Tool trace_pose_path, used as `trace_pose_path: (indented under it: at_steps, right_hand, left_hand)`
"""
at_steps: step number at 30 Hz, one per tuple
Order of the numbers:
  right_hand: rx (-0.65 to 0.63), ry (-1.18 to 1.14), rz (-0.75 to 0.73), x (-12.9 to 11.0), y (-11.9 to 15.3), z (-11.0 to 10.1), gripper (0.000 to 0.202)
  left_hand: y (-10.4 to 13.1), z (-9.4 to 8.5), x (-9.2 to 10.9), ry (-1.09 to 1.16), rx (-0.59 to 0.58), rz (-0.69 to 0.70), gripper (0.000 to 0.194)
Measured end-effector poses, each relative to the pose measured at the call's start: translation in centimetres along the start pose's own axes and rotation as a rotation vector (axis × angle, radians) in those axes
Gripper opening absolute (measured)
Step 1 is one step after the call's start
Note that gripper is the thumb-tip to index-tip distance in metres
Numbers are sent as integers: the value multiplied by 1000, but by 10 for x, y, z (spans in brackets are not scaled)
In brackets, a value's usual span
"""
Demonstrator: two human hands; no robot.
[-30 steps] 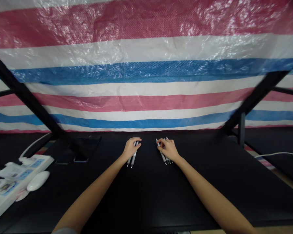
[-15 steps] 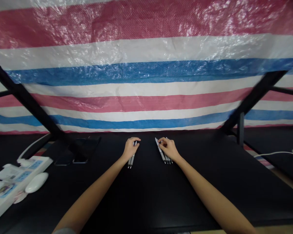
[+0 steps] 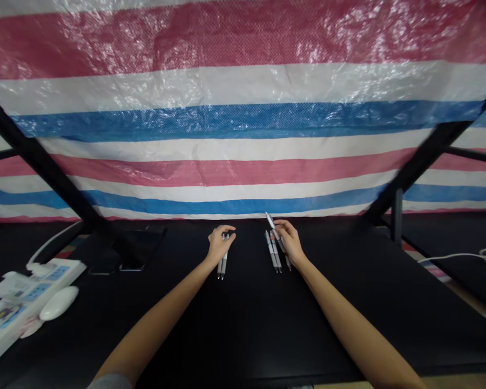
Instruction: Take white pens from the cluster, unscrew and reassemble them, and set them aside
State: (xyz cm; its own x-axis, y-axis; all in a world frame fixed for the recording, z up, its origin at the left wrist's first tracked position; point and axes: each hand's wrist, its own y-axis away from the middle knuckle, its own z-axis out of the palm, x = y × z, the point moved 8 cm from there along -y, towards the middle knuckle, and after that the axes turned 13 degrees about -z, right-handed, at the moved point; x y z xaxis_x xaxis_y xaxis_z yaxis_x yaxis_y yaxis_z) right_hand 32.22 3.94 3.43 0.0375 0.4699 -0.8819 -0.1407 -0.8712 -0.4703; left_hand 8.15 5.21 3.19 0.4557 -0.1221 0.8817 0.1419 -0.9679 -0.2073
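Note:
On the black table [image 3: 243,324], my left hand [image 3: 218,244] rests with curled fingers on two grey-and-white pens [image 3: 222,266] lying side by side. My right hand [image 3: 290,241] holds one pen [image 3: 272,223] by its shaft, its far end raised off the table and pointing away from me. Two more pens [image 3: 274,255] lie on the table just left of that hand.
A white power strip [image 3: 28,281] and a white mouse [image 3: 59,302] sit at the left edge. Two dark phones [image 3: 123,259] lie behind them. Black frame bars slant up on both sides before a striped tarp [image 3: 243,119]. A white cable [image 3: 461,255] runs at right.
My right hand has picked one pen out of its group and tilted its far end up. My left hand has stayed on its two pens.

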Motion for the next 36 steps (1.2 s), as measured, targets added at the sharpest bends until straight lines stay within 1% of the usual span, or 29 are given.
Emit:
trace_pose_path:
  at_steps: [3, 6, 8, 10, 12, 15, 17, 20, 24, 27, 30, 34, 36]
  right_hand:
    - [-88, 105, -97, -9, 1, 7, 23]
    - [-228, 332, -230, -23, 7, 19, 25]
    - [-334, 506, -342, -34, 13, 30, 24]
    - [-422, 609, -428, -42, 18, 39, 23]
    - [-483, 653, -476, -45, 22, 45, 22]
    - [-536, 667, -502, -44, 25, 51, 20]
    - [-553, 657, -511, -42, 26, 52, 19]
    - [-553, 635, -509, -38, 25, 53, 19]
    - [-536, 582, -488, -35, 23, 53, 16]
    - [-524, 557, -475, -34, 22, 53, 15]
    - [-525, 535, -440, -30, 20, 52, 17]
    - [-488, 474, -326, -18, 17, 46, 21]
    - [-456, 458, -276, -12, 15, 43, 22]
  left_hand:
    - [0, -4, 1, 199, -38, -8, 14]
    - [3, -4, 8, 309, -108, 31, 21]
    - [7, -3, 14, 304, -147, 72, 26]
    - [11, 0, 20, 272, -189, 116, 29]
    - [14, 3, 23, 238, -222, 152, 31]
    - [14, 6, 23, 211, -231, 170, 32]
    - [14, 7, 22, 205, -232, 172, 28]
    - [14, 7, 23, 189, -226, 202, 16]
    - [14, 8, 22, 168, -218, 195, 15]
    - [12, 9, 19, 163, -213, 164, 15]
    - [8, 5, 13, 193, -164, 101, 16]
    - [2, -3, 2, 270, -72, -6, 19]
    - [0, -5, -1, 286, -53, -36, 20]
